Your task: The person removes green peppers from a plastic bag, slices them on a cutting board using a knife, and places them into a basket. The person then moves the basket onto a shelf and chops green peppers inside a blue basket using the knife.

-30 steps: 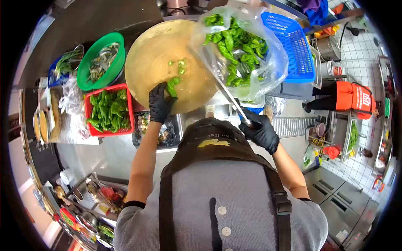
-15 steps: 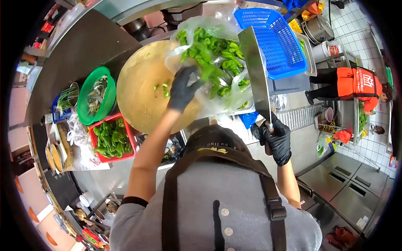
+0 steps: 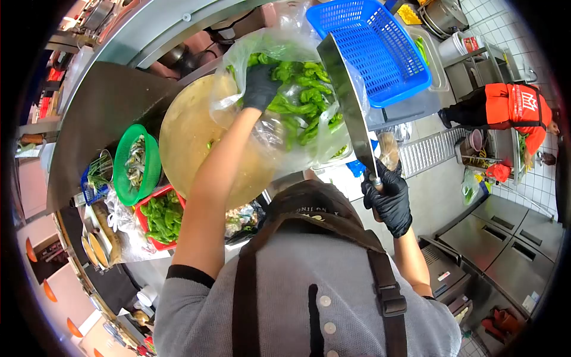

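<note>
My left hand (image 3: 260, 89), in a black glove, reaches into a clear plastic bag (image 3: 229, 102) of green peppers (image 3: 310, 98). Its fingers are hidden among the peppers and plastic. My right hand (image 3: 389, 203), also gloved in black, is wrapped round the handle of a large cleaver (image 3: 350, 104). The broad blade points up and away, beside the bag's right side. Under my left forearm lies a round chopping board (image 3: 189, 128) with a few green bits on it.
A blue basket (image 3: 380, 98) stands right of the blade. Left of the board are a green basket (image 3: 122, 172) of small fish and a red basket (image 3: 143, 217) of green peppers. Far right, a person in an orange top (image 3: 517, 107) leans over a counter.
My left hand has moved from over the chopping board up into the pepper bag. The view has shifted slightly. My right hand still grips the cleaver.
</note>
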Tool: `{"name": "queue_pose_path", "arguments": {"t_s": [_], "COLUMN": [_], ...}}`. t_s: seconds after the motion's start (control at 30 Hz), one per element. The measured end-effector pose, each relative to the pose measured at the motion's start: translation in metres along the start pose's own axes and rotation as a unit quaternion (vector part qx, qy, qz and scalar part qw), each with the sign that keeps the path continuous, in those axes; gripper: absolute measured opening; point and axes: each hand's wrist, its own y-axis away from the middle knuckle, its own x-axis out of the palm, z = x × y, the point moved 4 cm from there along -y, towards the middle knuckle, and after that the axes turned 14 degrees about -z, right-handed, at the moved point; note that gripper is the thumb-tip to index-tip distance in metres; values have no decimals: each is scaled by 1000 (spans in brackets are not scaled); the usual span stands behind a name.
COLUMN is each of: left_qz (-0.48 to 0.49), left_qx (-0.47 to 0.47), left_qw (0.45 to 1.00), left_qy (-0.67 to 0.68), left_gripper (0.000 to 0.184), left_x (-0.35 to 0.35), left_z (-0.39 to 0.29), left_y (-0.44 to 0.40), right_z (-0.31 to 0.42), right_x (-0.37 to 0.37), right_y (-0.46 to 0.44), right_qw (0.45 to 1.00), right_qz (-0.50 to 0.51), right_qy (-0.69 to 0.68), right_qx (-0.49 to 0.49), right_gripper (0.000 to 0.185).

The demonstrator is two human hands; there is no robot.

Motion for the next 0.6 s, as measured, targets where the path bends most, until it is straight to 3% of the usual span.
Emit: {"name": "queue_pose_path", "arguments": {"t_s": [0.1,0.13,0.23,0.3,0.4,0.47,0.53,0.6], "left_qz": [-152,-164,-137,-109,-127,-118,-184,-245], "left_qx": [-21,-3,-122,-177,-284,-366,-307,-247], "left_qw": [967,953,842,812,797,794,909,937], "left_qy": [204,254,507,545,518,471,213,-10], "left_gripper": [41,43,48,50,44,40,39,45], "left_x": [-31,-38,-61,-75,-108,-140,-164,-168], "left_z": [-20,-27,-54,-60,-54,-42,-3,47], "left_y": [16,18,42,67,120,157,189,222], "right_z": [-7,-1,10,18,25,20,21,12], "right_x": [-3,-2,3,8,21,35,60,95], "right_y": [-4,-3,-3,-3,1,2,7,10], "right_qw": [999,998,997,997,989,982,969,949], "right_qz": [-3,-4,23,57,137,176,216,263], "right_qy": [-42,-62,-64,-52,-40,13,52,89], "right_qx": [10,26,34,19,27,-61,-103,-152], "right_gripper": [56,56,56,56,54,55,55,48]}}
